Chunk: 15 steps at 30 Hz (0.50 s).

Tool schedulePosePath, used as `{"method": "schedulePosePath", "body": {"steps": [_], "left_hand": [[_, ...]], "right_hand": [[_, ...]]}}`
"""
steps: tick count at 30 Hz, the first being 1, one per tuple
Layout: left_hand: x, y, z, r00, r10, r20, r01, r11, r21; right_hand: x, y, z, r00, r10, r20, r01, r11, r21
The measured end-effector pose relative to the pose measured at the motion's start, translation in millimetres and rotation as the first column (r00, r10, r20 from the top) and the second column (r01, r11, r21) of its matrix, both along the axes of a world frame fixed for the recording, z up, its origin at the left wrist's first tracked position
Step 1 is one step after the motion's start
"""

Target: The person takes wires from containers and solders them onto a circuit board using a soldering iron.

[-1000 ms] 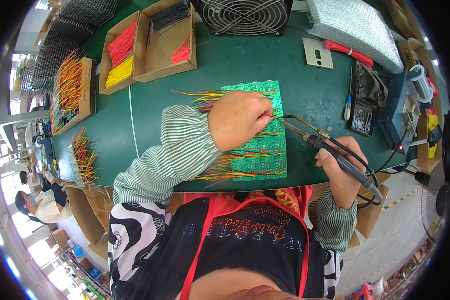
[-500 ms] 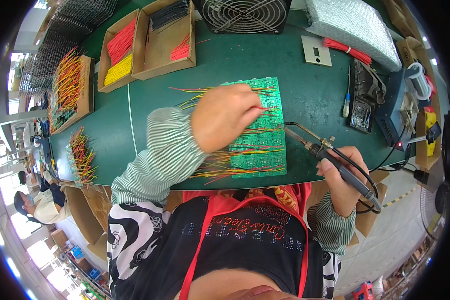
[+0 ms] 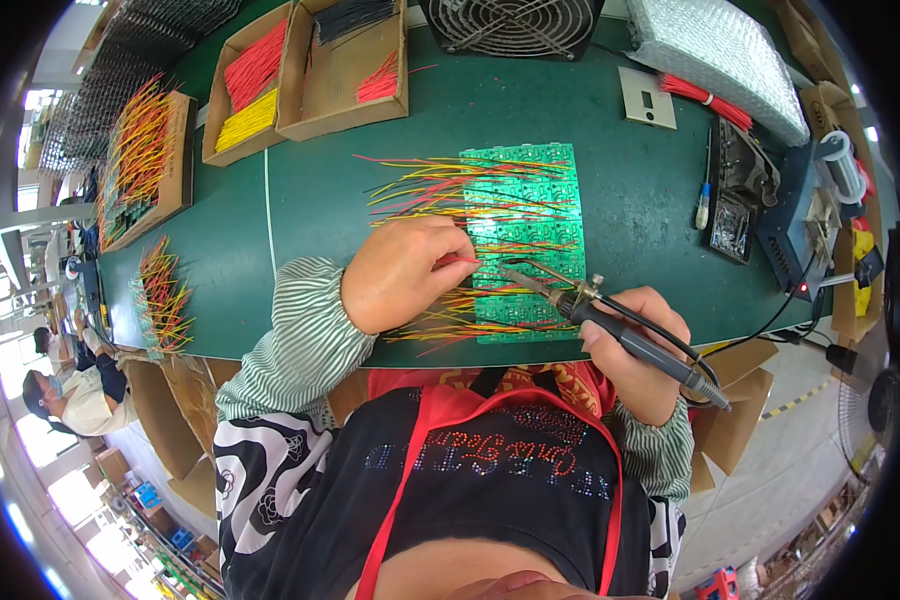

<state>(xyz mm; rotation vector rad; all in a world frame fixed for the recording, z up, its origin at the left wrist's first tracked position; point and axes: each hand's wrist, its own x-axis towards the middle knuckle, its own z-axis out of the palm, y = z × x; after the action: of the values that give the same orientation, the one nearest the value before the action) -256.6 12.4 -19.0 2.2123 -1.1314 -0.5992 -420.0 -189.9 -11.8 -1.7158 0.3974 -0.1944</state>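
Note:
A green circuit board panel (image 3: 530, 215) lies on the table in front of me, with red, yellow and black wires (image 3: 420, 185) running off its left side in rows. My left hand (image 3: 410, 270) pinches a red wire (image 3: 464, 261) between thumb and fingers, at the panel's left edge. My right hand (image 3: 638, 345) grips a soldering iron (image 3: 620, 335) with a thin curved tube fixed along it. The iron's tip is over the panel, close to the pinched wire's end; whether they touch, I cannot tell.
Cardboard boxes of cut wires (image 3: 345, 100) stand at the back left, beside a fan (image 3: 510, 25). At right are a black tray (image 3: 732, 235), a screwdriver (image 3: 704, 206) and a blue soldering station (image 3: 795, 225). Wired boards (image 3: 160, 295) lie at far left.
My left hand has moved down and left from over the panel, uncovering its upper rows. The soldering iron has come leftward from the panel's right edge to its left part.

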Motion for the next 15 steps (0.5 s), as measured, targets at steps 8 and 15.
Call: {"method": "schedulePosePath", "body": {"steps": [8, 15], "left_hand": [[2.5, -0.1, 0.9, 1.000, -0.018, 0.002, 0.018, 1.000, 0.012], [4.3, -0.4, -0.1, 1.000, -0.030, 0.000, 0.030, 1.000, 0.005]], "right_hand": [[3.8, 2.6, -1.9, 0.999, 0.046, -0.015, -0.046, 0.999, -0.007], [6.3, 0.6, -1.5, 0.997, 0.070, -0.017, -0.070, 0.998, -0.005]]}}
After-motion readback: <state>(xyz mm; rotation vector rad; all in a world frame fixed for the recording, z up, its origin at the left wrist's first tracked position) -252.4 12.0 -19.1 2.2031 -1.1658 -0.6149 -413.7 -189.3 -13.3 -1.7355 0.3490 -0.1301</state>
